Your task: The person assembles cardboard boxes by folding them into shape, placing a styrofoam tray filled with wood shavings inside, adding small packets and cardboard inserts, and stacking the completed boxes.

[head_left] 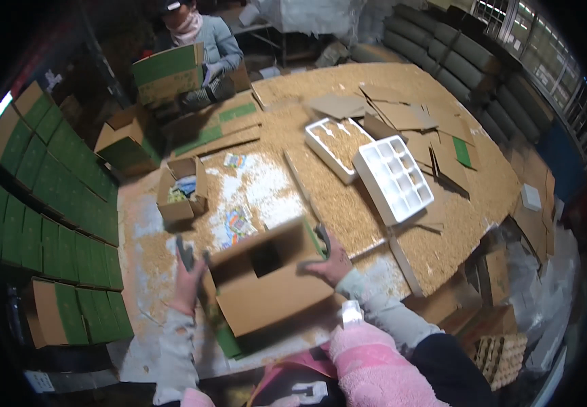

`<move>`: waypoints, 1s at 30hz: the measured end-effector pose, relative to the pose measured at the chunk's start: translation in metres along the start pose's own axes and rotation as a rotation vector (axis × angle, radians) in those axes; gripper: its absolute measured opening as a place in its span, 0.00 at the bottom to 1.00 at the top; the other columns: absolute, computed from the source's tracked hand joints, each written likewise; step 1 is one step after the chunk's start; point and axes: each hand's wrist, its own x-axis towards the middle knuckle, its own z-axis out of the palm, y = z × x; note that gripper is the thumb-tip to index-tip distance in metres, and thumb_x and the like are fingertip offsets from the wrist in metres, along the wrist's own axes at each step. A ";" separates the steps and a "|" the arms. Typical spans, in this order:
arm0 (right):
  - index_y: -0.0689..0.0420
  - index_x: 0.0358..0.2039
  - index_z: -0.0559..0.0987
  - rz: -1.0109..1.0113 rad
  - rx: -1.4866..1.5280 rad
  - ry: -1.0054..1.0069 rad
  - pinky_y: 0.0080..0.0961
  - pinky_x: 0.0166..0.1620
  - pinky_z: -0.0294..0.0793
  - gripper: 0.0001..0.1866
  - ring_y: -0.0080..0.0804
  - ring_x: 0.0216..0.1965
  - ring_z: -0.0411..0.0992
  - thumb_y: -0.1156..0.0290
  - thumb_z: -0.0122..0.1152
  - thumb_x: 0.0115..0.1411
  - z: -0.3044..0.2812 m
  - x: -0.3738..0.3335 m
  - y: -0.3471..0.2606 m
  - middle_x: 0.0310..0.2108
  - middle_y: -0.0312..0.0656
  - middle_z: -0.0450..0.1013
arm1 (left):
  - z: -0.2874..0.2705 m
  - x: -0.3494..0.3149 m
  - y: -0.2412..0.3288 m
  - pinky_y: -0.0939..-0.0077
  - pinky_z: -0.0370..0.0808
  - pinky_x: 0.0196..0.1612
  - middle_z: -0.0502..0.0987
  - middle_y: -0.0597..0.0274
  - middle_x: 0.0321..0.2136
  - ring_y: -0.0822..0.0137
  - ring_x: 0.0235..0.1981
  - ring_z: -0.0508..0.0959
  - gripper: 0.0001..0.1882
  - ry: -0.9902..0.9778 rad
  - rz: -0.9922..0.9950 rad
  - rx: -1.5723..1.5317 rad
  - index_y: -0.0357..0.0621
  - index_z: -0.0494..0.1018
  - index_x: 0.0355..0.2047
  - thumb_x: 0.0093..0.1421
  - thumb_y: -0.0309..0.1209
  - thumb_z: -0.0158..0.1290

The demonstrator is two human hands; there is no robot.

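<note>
A brown cardboard box [276, 302] with green printed parts stands with its top open on the work surface in front of me. Its inside is mostly in shadow, with a dark patch. Beside its left wall is my left hand [188, 278], thumb and fingers spread, holding nothing. At the box's right far corner, my right hand [334, 259] has its thumb and fingers wide apart; the thumb reaches over the box's edge. Whether it touches the cardboard I cannot tell. Both hands have dark grey coverings on the fingers.
Wood shavings cover much of the table [273, 180]. A white compartment tray [395, 180] rests against a shavings-filled white tray [337, 142]. Nearby lie loose cardboard pieces [402, 115] and a small carton [183, 191]. Green boxes [49, 237] are stacked left. Across the table, a person holds a box [169, 73].
</note>
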 end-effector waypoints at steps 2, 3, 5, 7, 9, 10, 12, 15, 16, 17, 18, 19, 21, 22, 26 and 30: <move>0.65 0.56 0.55 0.067 0.195 -0.195 0.29 0.56 0.57 0.49 0.41 0.54 0.59 0.67 0.69 0.33 0.001 -0.001 0.000 0.52 0.51 0.60 | -0.004 -0.039 -0.036 0.69 0.64 0.50 0.58 0.54 0.53 0.62 0.50 0.64 0.51 -0.139 -0.073 0.042 0.46 0.39 0.60 0.42 0.27 0.61; 0.66 0.56 0.54 0.118 0.287 -0.280 0.29 0.56 0.57 0.48 0.42 0.54 0.58 0.71 0.69 0.34 -0.005 0.001 -0.011 0.52 0.53 0.60 | -0.004 -0.054 -0.038 0.67 0.64 0.50 0.58 0.53 0.53 0.60 0.50 0.63 0.53 -0.262 -0.341 -0.162 0.46 0.41 0.60 0.39 0.27 0.63; 0.60 0.51 0.62 0.092 0.621 -0.212 0.26 0.51 0.64 0.35 0.32 0.50 0.63 0.65 0.66 0.43 -0.012 0.018 -0.017 0.46 0.44 0.65 | 0.016 -0.079 0.001 0.66 0.64 0.50 0.58 0.53 0.52 0.58 0.50 0.64 0.53 -0.228 -0.079 -0.056 0.45 0.42 0.59 0.37 0.28 0.64; 0.58 0.41 0.68 0.243 1.173 -0.209 0.16 0.33 0.71 0.23 0.21 0.31 0.68 0.53 0.57 0.53 -0.021 0.037 -0.012 0.30 0.36 0.68 | 0.013 -0.113 -0.004 0.62 0.64 0.50 0.60 0.49 0.50 0.51 0.48 0.65 0.50 0.031 0.660 0.695 0.45 0.46 0.57 0.35 0.27 0.63; 0.58 0.36 0.70 0.368 1.427 -0.587 0.15 0.30 0.69 0.18 0.20 0.25 0.65 0.56 0.54 0.55 -0.019 0.056 0.007 0.23 0.33 0.68 | 0.003 -0.127 -0.058 0.63 0.64 0.50 0.59 0.46 0.49 0.45 0.47 0.65 0.37 -0.114 1.125 0.783 0.45 0.57 0.51 0.38 0.24 0.58; 0.59 0.32 0.72 0.267 0.593 -0.265 0.19 0.30 0.67 0.16 0.22 0.25 0.66 0.58 0.55 0.53 -0.006 0.031 0.001 0.22 0.36 0.69 | -0.011 -0.154 -0.069 0.63 0.65 0.50 0.60 0.45 0.49 0.44 0.47 0.65 0.31 -0.314 0.743 0.868 0.46 0.62 0.47 0.39 0.24 0.55; 0.62 0.31 0.73 0.136 -0.037 -0.146 0.24 0.31 0.67 0.16 0.27 0.26 0.67 0.60 0.55 0.52 0.008 -0.009 -0.008 0.24 0.41 0.70 | -0.022 -0.159 -0.067 0.64 0.66 0.50 0.63 0.44 0.49 0.47 0.48 0.68 0.17 -0.253 0.205 0.664 0.41 0.71 0.38 0.44 0.28 0.52; 0.62 0.35 0.72 0.159 0.149 -0.150 0.25 0.31 0.68 0.18 0.28 0.26 0.68 0.59 0.54 0.53 0.004 -0.013 0.028 0.25 0.41 0.71 | 0.024 -0.087 0.004 0.70 0.67 0.48 0.66 0.50 0.48 0.61 0.48 0.69 0.26 0.234 -0.054 -0.245 0.32 0.57 0.52 0.56 0.32 0.47; 0.62 0.37 0.71 0.228 0.221 -0.282 0.25 0.32 0.68 0.19 0.28 0.26 0.68 0.58 0.53 0.54 -0.008 -0.008 0.034 0.26 0.40 0.71 | 0.027 -0.061 0.004 0.72 0.68 0.46 0.67 0.48 0.47 0.61 0.46 0.70 0.27 0.067 -0.135 0.367 0.33 0.54 0.54 0.56 0.30 0.47; 0.61 0.39 0.71 0.599 0.890 -0.365 0.25 0.34 0.70 0.19 0.27 0.29 0.70 0.58 0.50 0.57 -0.023 0.008 0.041 0.28 0.39 0.72 | 0.038 -0.049 -0.031 0.75 0.68 0.43 0.70 0.48 0.42 0.62 0.42 0.72 0.26 0.296 0.253 0.774 0.34 0.55 0.54 0.55 0.26 0.46; 0.60 0.41 0.71 0.779 0.931 -0.333 0.25 0.35 0.71 0.18 0.25 0.33 0.70 0.58 0.47 0.59 -0.047 0.022 0.060 0.30 0.41 0.72 | 0.046 -0.041 -0.024 0.75 0.67 0.43 0.71 0.49 0.41 0.63 0.41 0.72 0.26 0.262 0.094 0.665 0.34 0.56 0.54 0.54 0.24 0.45; 0.62 0.44 0.70 0.630 0.688 -0.041 0.26 0.40 0.71 0.21 0.31 0.36 0.71 0.58 0.51 0.57 -0.066 0.032 0.097 0.35 0.45 0.72 | 0.050 -0.033 -0.016 0.76 0.67 0.43 0.72 0.50 0.39 0.63 0.39 0.72 0.26 0.222 -0.062 0.560 0.35 0.57 0.53 0.52 0.22 0.45; 0.64 0.49 0.65 0.295 -0.221 0.234 0.32 0.52 0.63 0.30 0.44 0.48 0.65 0.60 0.59 0.49 -0.123 0.061 0.150 0.47 0.54 0.65 | 0.046 -0.039 -0.023 0.75 0.67 0.43 0.72 0.51 0.39 0.63 0.38 0.73 0.25 0.267 -0.049 0.583 0.35 0.58 0.52 0.52 0.22 0.46; 0.63 0.50 0.64 0.269 -0.406 0.378 0.33 0.53 0.61 0.31 0.47 0.49 0.63 0.62 0.60 0.48 -0.147 0.074 0.147 0.48 0.56 0.63 | 0.044 -0.044 -0.024 0.74 0.68 0.42 0.73 0.52 0.39 0.62 0.38 0.73 0.25 0.330 -0.015 0.583 0.34 0.59 0.51 0.51 0.23 0.47; 0.53 0.53 0.62 0.093 -0.812 0.207 0.42 0.58 0.50 0.33 0.50 0.56 0.54 0.52 0.56 0.49 -0.138 0.089 0.161 0.53 0.53 0.57 | 0.049 -0.041 -0.020 0.75 0.68 0.42 0.73 0.55 0.38 0.66 0.37 0.72 0.24 0.342 -0.002 0.563 0.35 0.60 0.51 0.51 0.22 0.47; 0.47 0.59 0.53 0.523 -1.174 -0.140 0.56 0.59 0.34 0.40 0.48 0.63 0.39 0.35 0.39 0.51 -0.062 0.129 0.123 0.62 0.47 0.43 | 0.060 -0.037 -0.024 0.76 0.67 0.43 0.72 0.56 0.39 0.66 0.37 0.72 0.23 0.350 -0.051 0.548 0.35 0.61 0.50 0.52 0.21 0.47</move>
